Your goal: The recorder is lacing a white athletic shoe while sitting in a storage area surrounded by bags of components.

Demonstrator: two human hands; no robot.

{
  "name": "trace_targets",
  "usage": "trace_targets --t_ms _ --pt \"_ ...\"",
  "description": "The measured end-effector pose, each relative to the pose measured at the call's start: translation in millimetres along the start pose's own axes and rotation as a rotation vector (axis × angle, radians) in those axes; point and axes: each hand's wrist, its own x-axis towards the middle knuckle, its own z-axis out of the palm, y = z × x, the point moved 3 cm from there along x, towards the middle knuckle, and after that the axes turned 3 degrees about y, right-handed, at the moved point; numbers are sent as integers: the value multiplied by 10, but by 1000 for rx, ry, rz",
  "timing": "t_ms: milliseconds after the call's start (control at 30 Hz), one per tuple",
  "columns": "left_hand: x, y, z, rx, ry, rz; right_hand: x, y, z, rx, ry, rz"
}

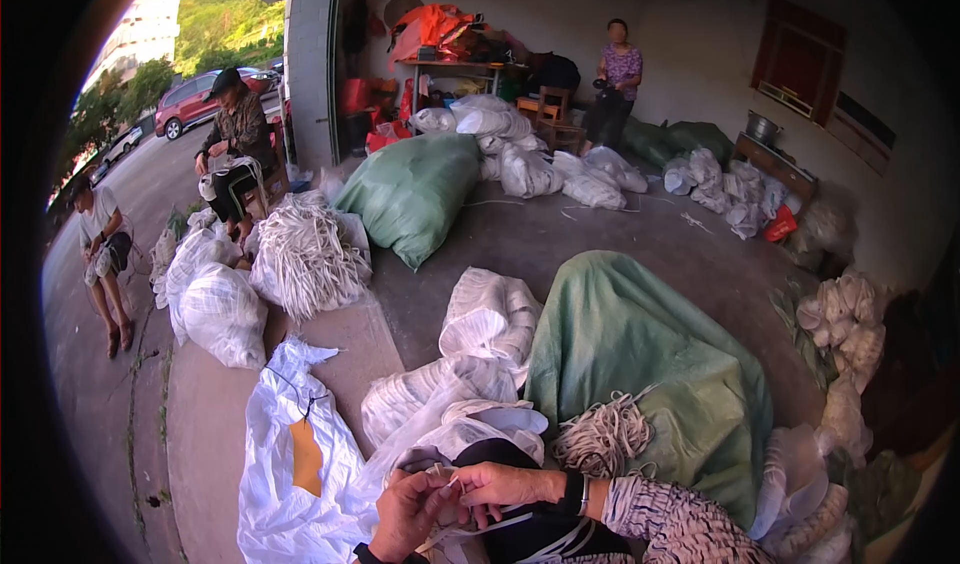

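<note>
At the lower middle, my left hand [405, 514] is closed on a small pale fabric piece, mostly covered by the fingers; its exact kind cannot be made out. My right hand [500, 488] meets it from the right, thumb and finger pinched on what looks like a thin white lace. The two hands touch or nearly touch. White laces [565, 542] hang over my dark-clothed lap below them. Just beyond my right wrist, a bundle of pale laces [603, 434] lies against a large green sack [650, 364]. Clear plastic bags of pale pieces [440, 399] sit just beyond my hands.
A white sack [290, 444] with an orange patch lies at left. Beyond it stand a heap of white laces [308, 254], stuffed bags [222, 314] and another green sack [415, 192]. Two seated people are at far left; another person [618, 69] stands at the back. Bags line the right wall.
</note>
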Motion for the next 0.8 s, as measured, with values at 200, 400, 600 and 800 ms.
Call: trace_targets --t_ms 200,400,600,800 --pt "-31 -27 -4 -18 27 -3 -11 -4 18 -45 -14 31" --pt "-13 4 -25 7 20 10 -46 -26 73 -184 7 11" --pt "-32 81 -59 -35 37 -43 -379 -1166 -680 -226 430 -232" --pt "16 76 -26 32 40 70 -1118 -2773 -2201 -417 1104 -240"
